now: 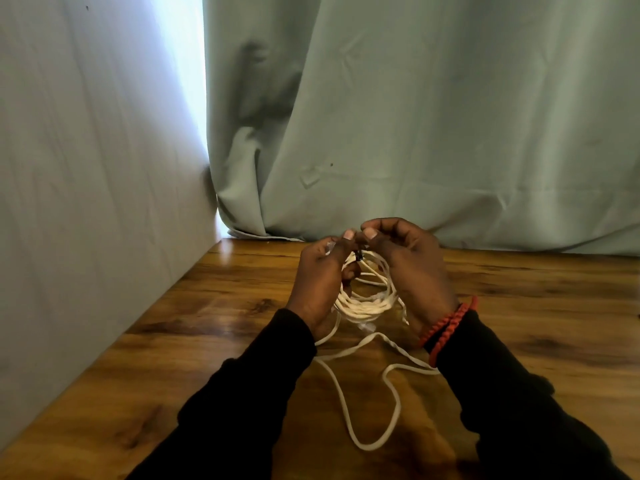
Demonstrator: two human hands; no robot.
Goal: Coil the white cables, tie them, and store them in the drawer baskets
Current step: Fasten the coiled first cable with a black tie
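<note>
A white cable (367,303) hangs in several loops between my hands, just above the wooden table (214,323). My left hand (320,282) grips the left side of the coil, its fingers curled around the strands. My right hand (412,265) holds the right side, and its thumb and fingertips meet my left fingertips at the top of the coil, by a small dark piece (360,256). A loose length of the cable (374,403) trails from the coil onto the table toward me in a wide loop. No drawer or basket is in view.
A pale green curtain (433,133) hangs behind the table's far edge. A light grey wall (86,202) runs along the table's left side. An orange braided band (446,327) sits on my right wrist.
</note>
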